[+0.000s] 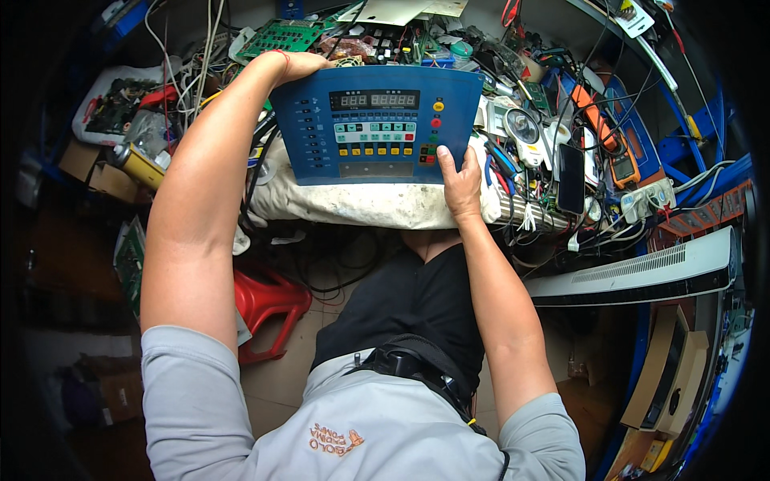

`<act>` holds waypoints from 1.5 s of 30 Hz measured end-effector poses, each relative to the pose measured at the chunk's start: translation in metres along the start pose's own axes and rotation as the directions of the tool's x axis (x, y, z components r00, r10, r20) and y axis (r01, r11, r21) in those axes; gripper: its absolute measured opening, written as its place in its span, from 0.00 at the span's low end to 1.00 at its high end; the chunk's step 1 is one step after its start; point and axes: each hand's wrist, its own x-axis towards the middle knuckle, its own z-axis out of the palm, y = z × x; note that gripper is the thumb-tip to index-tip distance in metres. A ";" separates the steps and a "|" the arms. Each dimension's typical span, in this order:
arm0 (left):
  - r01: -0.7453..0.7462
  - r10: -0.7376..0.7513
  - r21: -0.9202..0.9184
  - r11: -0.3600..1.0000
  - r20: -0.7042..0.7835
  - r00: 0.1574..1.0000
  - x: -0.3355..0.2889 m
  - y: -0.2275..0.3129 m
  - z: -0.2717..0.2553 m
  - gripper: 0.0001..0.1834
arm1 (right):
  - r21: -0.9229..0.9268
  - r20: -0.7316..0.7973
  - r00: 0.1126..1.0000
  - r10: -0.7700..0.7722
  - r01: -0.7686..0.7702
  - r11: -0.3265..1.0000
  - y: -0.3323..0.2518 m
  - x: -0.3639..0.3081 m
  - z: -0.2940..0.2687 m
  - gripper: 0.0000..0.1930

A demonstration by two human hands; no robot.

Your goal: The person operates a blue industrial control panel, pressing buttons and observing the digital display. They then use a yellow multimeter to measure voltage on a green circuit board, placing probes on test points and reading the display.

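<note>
A blue control panel [309,128] with two dark digit displays and rows of coloured buttons faces me, tilted up above a stained white cloth [345,200] at the bench's front. My left hand [297,66] reaches over its top left corner, with the fingers hidden behind the panel. At the lower right edge my right hand [464,183] grips it; the thumb lies on the front near the red and green buttons, and the other fingers go behind.
Behind the panel lie a green circuit board [281,38] and tangled wires. Right of it are a magnifier lamp [523,127], a black phone [571,178] and an orange multimeter [624,167]. A long white slotted cover [642,268] juts out lower right. A red stool [273,309] stands below.
</note>
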 end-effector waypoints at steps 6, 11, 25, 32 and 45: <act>0.011 -0.011 0.031 0.999 -0.010 1.000 -0.011 0.005 0.001 0.26 | 0.010 0.012 0.999 0.033 -0.033 0.999 -0.005 -0.003 -0.001 0.23; -0.002 0.002 0.051 0.999 -0.001 1.000 -0.018 0.007 0.000 0.26 | -0.008 0.002 0.999 0.041 -0.041 0.999 -0.006 -0.004 0.000 0.22; -0.010 0.012 0.089 0.996 -0.025 1.000 -0.029 0.014 0.000 0.28 | -0.014 0.006 0.998 0.056 -0.056 0.998 -0.006 -0.004 0.000 0.22; -0.012 0.011 0.035 0.999 0.023 1.000 -0.026 0.012 -0.001 0.27 | 0.017 0.013 0.999 0.049 -0.049 0.999 -0.003 -0.003 0.000 0.22; -0.021 0.027 0.096 0.995 -0.068 0.997 -0.022 0.011 0.004 0.27 | -0.016 0.022 0.997 0.078 -0.078 0.997 -0.009 -0.003 0.000 0.23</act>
